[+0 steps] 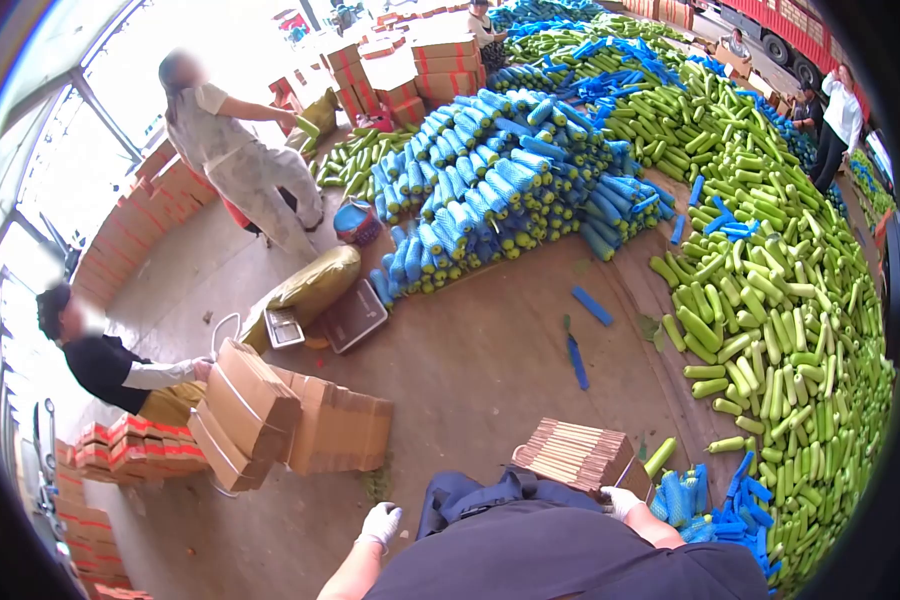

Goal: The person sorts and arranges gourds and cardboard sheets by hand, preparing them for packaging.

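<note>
My left hand (381,524), in a white glove, hangs beside my body with its fingers loosely bent and nothing visible in it. My right hand (622,502), also gloved, grips the near right edge of a bundle of flattened cardboard boxes (576,450) in front of my waist. The fingertips on the bundle are partly hidden. Just right of that hand lie a bare long green gourd (660,457) and several gourds in blue foam nets (678,498). Loose blue foam nets (745,505) are heaped beside them.
Bare green gourds (780,340) cover the right side. Netted gourds (490,180) form a large pile ahead. At left, a person (100,350) holds strapped flat cardboard (245,410); another person (240,150) holds a gourd. A sack (315,285) and grey crate (353,316) lie between.
</note>
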{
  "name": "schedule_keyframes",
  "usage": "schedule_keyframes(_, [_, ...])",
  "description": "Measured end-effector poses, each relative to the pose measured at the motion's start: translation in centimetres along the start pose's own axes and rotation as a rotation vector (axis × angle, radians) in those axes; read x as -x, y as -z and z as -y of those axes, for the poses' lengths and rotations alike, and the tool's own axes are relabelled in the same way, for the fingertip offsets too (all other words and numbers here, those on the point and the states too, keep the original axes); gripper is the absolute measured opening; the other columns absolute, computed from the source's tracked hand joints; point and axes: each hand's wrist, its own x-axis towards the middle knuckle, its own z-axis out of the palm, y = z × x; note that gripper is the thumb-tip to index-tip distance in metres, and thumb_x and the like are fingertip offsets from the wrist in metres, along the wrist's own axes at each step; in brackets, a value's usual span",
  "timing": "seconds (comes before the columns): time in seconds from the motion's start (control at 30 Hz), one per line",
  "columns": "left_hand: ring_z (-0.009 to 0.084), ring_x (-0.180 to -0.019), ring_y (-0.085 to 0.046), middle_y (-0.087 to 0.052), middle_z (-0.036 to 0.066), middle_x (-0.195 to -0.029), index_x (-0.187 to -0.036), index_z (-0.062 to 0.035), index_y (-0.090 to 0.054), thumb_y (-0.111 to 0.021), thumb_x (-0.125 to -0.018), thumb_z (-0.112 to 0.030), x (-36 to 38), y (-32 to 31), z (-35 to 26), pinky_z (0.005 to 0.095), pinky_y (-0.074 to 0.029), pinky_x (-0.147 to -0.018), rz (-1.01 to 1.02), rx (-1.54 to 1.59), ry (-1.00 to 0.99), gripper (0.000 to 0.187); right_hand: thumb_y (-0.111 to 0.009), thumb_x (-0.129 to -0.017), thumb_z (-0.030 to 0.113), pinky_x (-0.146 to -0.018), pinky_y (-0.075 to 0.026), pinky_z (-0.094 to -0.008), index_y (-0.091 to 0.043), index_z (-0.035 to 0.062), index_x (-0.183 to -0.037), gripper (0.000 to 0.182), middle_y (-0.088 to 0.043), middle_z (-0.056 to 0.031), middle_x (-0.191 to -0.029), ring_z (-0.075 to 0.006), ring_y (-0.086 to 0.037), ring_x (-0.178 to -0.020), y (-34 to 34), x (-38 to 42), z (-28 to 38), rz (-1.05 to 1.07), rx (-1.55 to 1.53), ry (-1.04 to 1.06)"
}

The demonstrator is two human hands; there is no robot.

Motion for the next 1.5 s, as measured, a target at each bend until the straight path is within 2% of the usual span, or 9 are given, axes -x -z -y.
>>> schedule_keyframes(0.2, [0.0324, -0.105, -0.057, -0.061, 0.019, -0.108, -0.112, -0.0032, -0.06, -0.057, -0.081, -0.035, -2.4, -0.7, 1.4, 0.0368, -0.045, -0.089, 0.084, -0.026, -0.074, 0.044, -0.059, -0.082, 0.033, -0.072, -0.043, -0.0508, -0.052, 0.0081, -0.11, 0.038, -0.057, -0.0093, -0.102, -0.034, -0.058, -0.078, -1.1, 2.8, 2.0, 0.144, 0.409, 0.255])
schedule_keyframes(0.4, [0.0291, -0.117, -0.049, -0.054, 0.017, -0.123, -0.123, -0.0024, -0.051, -0.058, -0.082, -0.043, -7.0, 2.0, -0.4, 0.0346, -0.037, -0.1, 0.229, -0.041, 0.064, 0.058, -0.058, -0.083, 0.03, -0.064, -0.045, -0.0459, -0.054, 0.0093, -0.103, 0.029, -0.06, -0.0093, -0.091, -0.0317, -0.059, -0.067, -1.4, -2.4, 3.1, 0.124, 0.47, 0.24])
schedule_keyframes(0.57, [0.0296, -0.113, -0.052, -0.057, 0.017, -0.119, -0.118, -0.0021, -0.055, -0.055, -0.083, -0.042, -15.3, 3.4, 2.1, 0.0357, -0.039, -0.097, 0.183, -0.023, -0.05, 0.053, -0.05, -0.088, 0.027, -0.088, -0.044, -0.0333, -0.06, 0.01, -0.112, 0.031, -0.064, -0.011, -0.107, -0.025, -0.059, -0.102, 1.1, -11.3, 4.1, 0.17, 1.223, 0.689])
schedule_keyframes(0.63, [0.0286, -0.092, -0.062, -0.064, 0.022, -0.099, -0.103, -0.0086, -0.065, -0.065, -0.079, -0.037, -18.1, 4.3, 1.9, 0.0355, -0.046, -0.087, -0.01, 0.145, -0.186, 0.037, -0.044, -0.09, 0.03, -0.095, -0.041, -0.0336, -0.058, 0.0094, -0.116, 0.036, -0.059, -0.0119, -0.117, -0.0269, -0.055, -0.11, -3.0, -5.2, 8.4, 0.167, 1.346, 0.759])
schedule_keyframes(0.7, [0.0293, -0.103, -0.057, -0.062, 0.017, -0.109, -0.11, -0.0008, -0.061, -0.055, -0.083, -0.039, -19.8, 7.8, 0.0, 0.0367, -0.042, -0.092, 0.217, 0.053, -0.069, 0.047, -0.058, -0.083, 0.028, -0.061, -0.046, -0.0435, -0.057, 0.0098, -0.093, 0.021, -0.058, -0.0078, -0.076, -0.0299, -0.057, -0.064, -9.5, 2.3, 13.4, 0.22, 1.222, 1.004])
schedule_keyframes(0.73, [0.0291, -0.1, -0.059, -0.063, 0.017, -0.105, -0.106, -0.0003, -0.062, -0.055, -0.082, -0.037, -20.8, 8.7, 0.1, 0.037, -0.043, -0.09, 0.187, 0.101, -0.053, 0.044, -0.058, -0.083, 0.028, -0.061, -0.046, -0.0435, -0.057, 0.0098, -0.093, 0.021, -0.058, -0.0078, -0.076, -0.0299, -0.057, -0.064, -10.7, 3.3, 13.8, 0.211, 1.236, 0.97])
schedule_keyframes(0.87, [0.0273, -0.101, -0.058, -0.063, 0.018, -0.106, -0.107, -0.0002, -0.062, -0.055, -0.083, -0.031, -24.2, 14.2, -3.9, 0.0345, -0.042, -0.09, 0.117, 0.188, 0.061, 0.04, -0.06, -0.083, 0.03, -0.055, -0.046, -0.0432, -0.055, 0.0121, -0.081, 0.019, -0.056, -0.0066, -0.068, -0.0286, -0.058, -0.059, -15.2, -0.2, 17.0, -0.061, 0.008, 0.137])
schedule_keyframes(0.97, [0.0304, -0.103, -0.058, -0.062, 0.02, -0.107, -0.109, -0.0005, -0.06, -0.056, -0.082, -0.033, -28.6, 16.5, -4.8, 0.0349, -0.043, -0.089, 0.052, 0.137, 0.015, 0.042, -0.06, -0.082, 0.031, -0.052, -0.046, -0.0451, -0.056, 0.0103, -0.087, 0.022, -0.057, -0.0086, -0.072, -0.03, -0.059, -0.058, -15.7, -0.4, 18.0, -0.089, -0.292, 0.056])
schedule_keyframes(1.5, [0.0275, -0.105, -0.057, -0.062, 0.017, -0.109, -0.108, -0.0014, -0.06, -0.055, -0.086, -0.03, -34.2, 17.7, -15.1, 0.0333, -0.042, -0.091, 0.112, 0.089, 0.002, 0.037, -0.058, -0.084, 0.032, -0.057, -0.048, -0.0433, -0.052, 0.0129, -0.069, 0.024, -0.056, -0.0053, -0.065, -0.0257, -0.057, -0.061, -21.2, -5.3, 36.5, -0.099, -0.504, 0.057])
